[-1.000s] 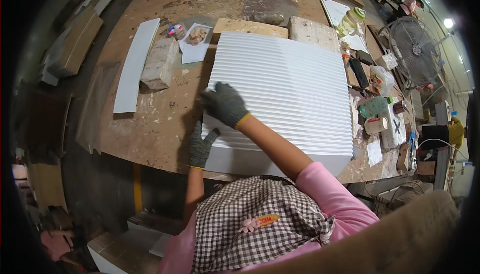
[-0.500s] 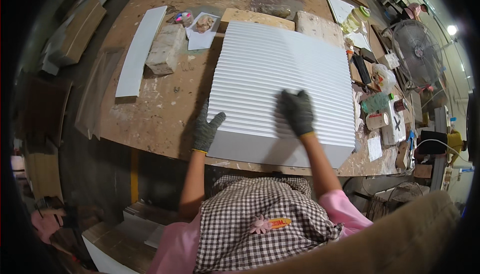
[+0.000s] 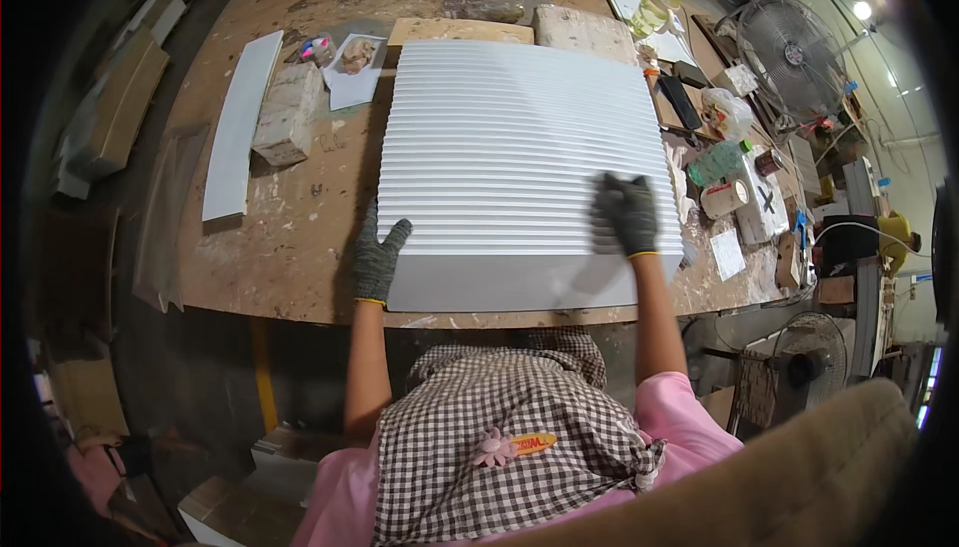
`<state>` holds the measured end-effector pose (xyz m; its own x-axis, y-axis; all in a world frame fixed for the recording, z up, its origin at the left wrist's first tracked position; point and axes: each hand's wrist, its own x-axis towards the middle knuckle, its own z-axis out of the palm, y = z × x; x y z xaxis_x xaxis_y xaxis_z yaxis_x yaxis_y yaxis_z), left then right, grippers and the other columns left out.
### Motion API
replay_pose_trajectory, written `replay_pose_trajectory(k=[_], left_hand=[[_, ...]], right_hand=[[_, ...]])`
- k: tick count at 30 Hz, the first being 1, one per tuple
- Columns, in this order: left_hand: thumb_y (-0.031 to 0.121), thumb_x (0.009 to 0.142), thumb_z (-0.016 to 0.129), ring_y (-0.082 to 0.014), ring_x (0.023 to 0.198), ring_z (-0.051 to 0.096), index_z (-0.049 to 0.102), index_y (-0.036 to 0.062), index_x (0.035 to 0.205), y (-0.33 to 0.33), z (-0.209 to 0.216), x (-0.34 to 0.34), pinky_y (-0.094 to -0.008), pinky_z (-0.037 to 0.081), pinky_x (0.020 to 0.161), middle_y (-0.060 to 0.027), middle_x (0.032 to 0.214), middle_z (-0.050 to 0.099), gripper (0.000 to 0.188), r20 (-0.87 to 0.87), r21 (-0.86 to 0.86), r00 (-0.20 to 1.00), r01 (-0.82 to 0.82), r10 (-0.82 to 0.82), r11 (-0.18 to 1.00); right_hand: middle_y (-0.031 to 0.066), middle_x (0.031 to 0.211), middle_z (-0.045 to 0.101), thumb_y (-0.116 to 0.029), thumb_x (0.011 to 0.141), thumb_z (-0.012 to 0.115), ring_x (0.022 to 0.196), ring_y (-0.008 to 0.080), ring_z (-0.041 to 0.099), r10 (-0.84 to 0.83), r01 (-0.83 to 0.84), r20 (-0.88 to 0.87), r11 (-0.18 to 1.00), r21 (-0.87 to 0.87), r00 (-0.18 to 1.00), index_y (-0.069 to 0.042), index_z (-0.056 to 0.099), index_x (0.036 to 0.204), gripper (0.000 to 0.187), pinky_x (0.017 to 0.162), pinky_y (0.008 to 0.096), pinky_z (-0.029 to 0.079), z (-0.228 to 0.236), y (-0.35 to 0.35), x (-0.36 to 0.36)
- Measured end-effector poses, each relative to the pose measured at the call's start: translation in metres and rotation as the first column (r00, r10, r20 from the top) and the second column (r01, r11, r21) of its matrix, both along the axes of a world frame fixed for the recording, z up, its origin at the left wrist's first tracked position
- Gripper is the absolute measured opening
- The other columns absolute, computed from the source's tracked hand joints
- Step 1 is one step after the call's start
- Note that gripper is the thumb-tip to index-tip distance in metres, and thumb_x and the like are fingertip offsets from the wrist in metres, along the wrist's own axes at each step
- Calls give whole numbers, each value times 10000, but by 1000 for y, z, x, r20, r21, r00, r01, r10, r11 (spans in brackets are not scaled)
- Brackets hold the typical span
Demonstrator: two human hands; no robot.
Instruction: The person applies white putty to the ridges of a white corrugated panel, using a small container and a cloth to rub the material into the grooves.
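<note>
A white ribbed panel lies on the worktable, with a smooth grey strip along its near side. My left hand, in a dark grey knit glove, lies along the panel's left edge. Its fingers stretch along the side and the thumb is spread over the top. Over the near right part of the ribs is my right hand, in a matching glove. Its fingers are curled and partly blurred, and whatever they may hold is hidden. A shadow from this hand falls across the grey strip.
Behind the panel lie a wooden board and a paint-stained block. Left stand another block and a long white board. Bottles, a green one among them, crowd the right side near a fan.
My right hand has moved to the right along the ribs, closer to the panel's right edge. My left hand keeps its place on the left edge. The whole view has shifted a little.
</note>
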<state>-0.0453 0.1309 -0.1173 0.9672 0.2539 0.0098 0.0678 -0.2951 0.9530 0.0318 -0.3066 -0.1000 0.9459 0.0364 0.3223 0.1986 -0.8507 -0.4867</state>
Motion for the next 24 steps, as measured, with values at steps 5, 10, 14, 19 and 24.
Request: replay_pose_trajectory(k=[5, 10, 14, 19, 24], left_hand=[[251, 894, 746, -227, 1191, 576, 451, -17, 1441, -5, 5, 2, -352, 461, 1019, -148, 1335, 603, 676, 18, 30, 1000, -7, 7, 1000], [254, 886, 757, -224, 1197, 569, 443, -21, 1447, -6, 6, 0, -350, 455, 1025, -156, 1341, 597, 699, -27, -3, 999, -48, 48, 999], [329, 881, 746, -277, 1256, 549, 429, -24, 1456, -6, 3, 2, -378, 432, 1056, -192, 1380, 571, 746, 4, 86, 1000, -28, 28, 996], [440, 875, 716, -330, 1276, 543, 423, -39, 1450, -7, -5, 6, -399, 425, 1052, -251, 1391, 547, 803, -222, 259, 972, -23, 83, 966], [236, 909, 726, -227, 1189, 577, 448, -13, 1445, 1, -4, -1, -350, 453, 1030, -151, 1339, 598, 653, 6, 12, 1000, -17, 17, 1000]], right_hand=[[201, 893, 634, -313, 824, 745, 859, 348, 648, -400, 406, 69, 908, -104, 914, -108, 766, 1055, 310, 797, 430, 515, 30, -72, 5], [234, 916, 675, -343, 932, 557, 916, 440, 624, -121, 150, 94, 888, -434, 988, -149, 685, 1069, 270, 823, 534, 481, 0, 86, 37], [220, 943, 641, -248, 877, 568, 927, 402, 609, 80, -55, 93, 969, -239, 992, -103, 674, 945, 192, 838, 531, 469, 18, 254, 42], [198, 874, 618, -241, 808, 641, 872, 383, 614, 493, -489, 65, 870, -60, 868, -143, 684, 933, 164, 741, 495, 509, 43, 300, 37], [143, 798, 683, -219, 878, 624, 783, 347, 614, 331, -296, 119, 923, -246, 936, -139, 707, 964, 144, 771, 480, 486, -6, 142, 39]])
